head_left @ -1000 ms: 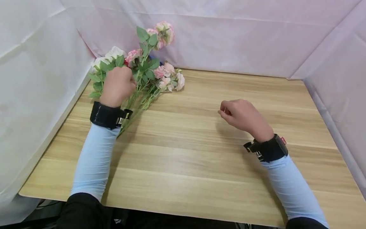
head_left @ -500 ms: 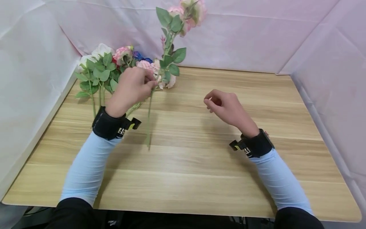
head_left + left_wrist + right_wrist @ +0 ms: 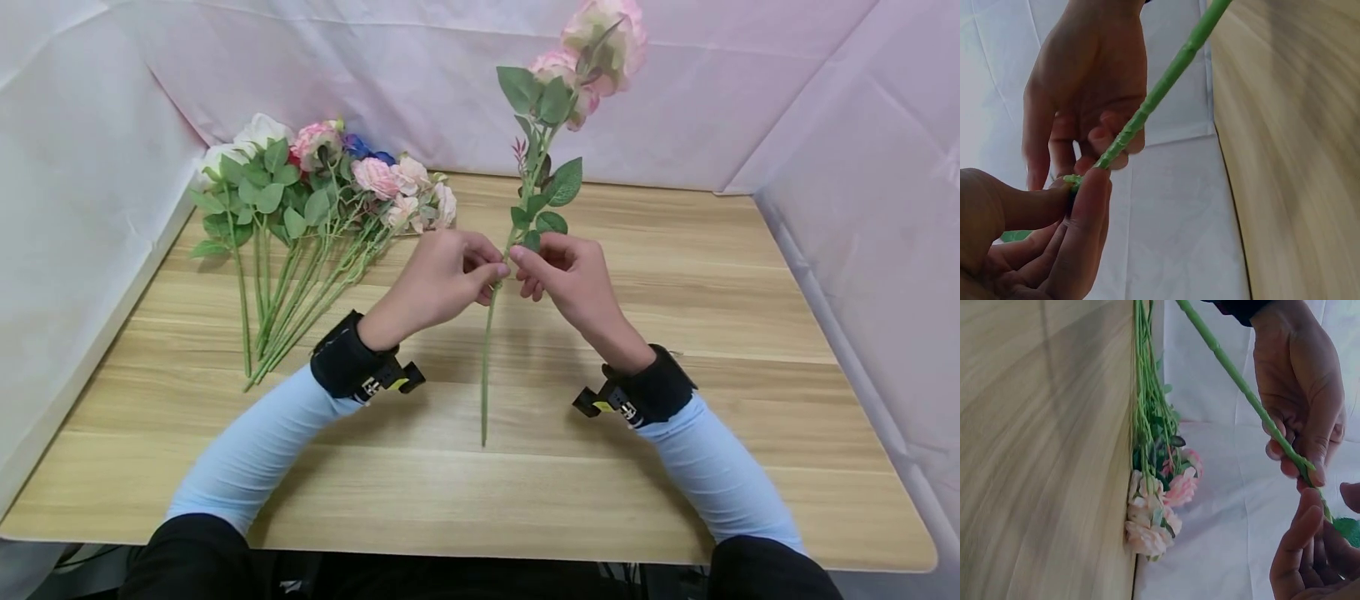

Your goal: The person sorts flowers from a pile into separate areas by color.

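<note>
flower stem (image 3: 487,350) held upright above the middle of the wooden table (image 3: 675,275), pink blooms (image 3: 600,42) at its top against the pale backdrop, its lower end just over the tabletop. left hand (image 3: 438,279) pinches the stem between thumb and forefinger, as the left wrist view confirms. right hand (image 3: 573,275) meets it from the other side, fingers curled, fingertips at the stem beside a leaf (image 3: 551,222). bunch of flowers (image 3: 315,208) lies flat at the table's far left, well apart from both hands.
</note>
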